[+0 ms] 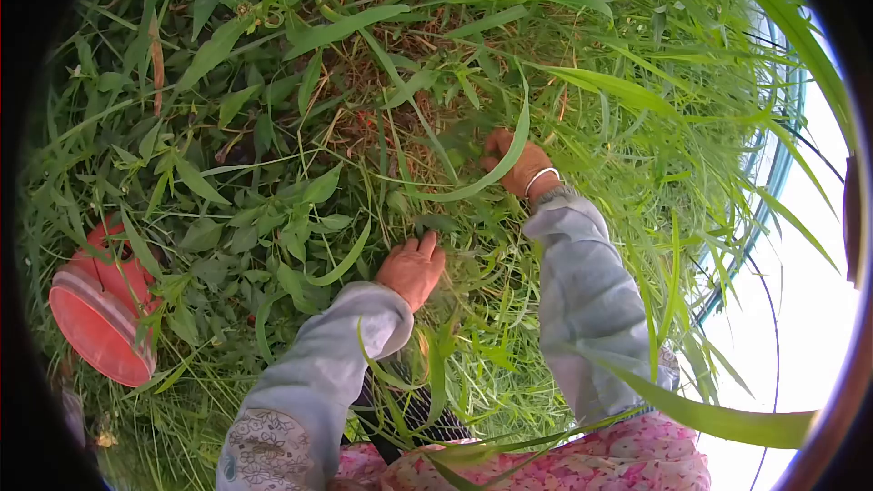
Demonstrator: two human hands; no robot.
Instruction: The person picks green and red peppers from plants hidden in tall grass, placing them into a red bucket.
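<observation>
My left hand [414, 270] is low among leafy green weeds [309, 227], back of the hand up. Its fingers are bent together into the leaves, and what they hold is hidden. Further up and to the right, my right hand [518, 164] has its fingers curled in beside grass stems; a long grass blade [473, 189] crosses in front of it. I cannot make out what lies between those fingers. A white bangle [543, 176] circles the right wrist. Brown dry stalks [364, 132] show between the plants above both hands.
A tilted red plastic container [107, 309] sits in the weeds at far left. Tall grass [655, 100] fills the right side, with a bluish-green fence or pipe line [768, 177] beyond it. Broad grass blades [718, 411] hang close in front of my right sleeve [591, 295].
</observation>
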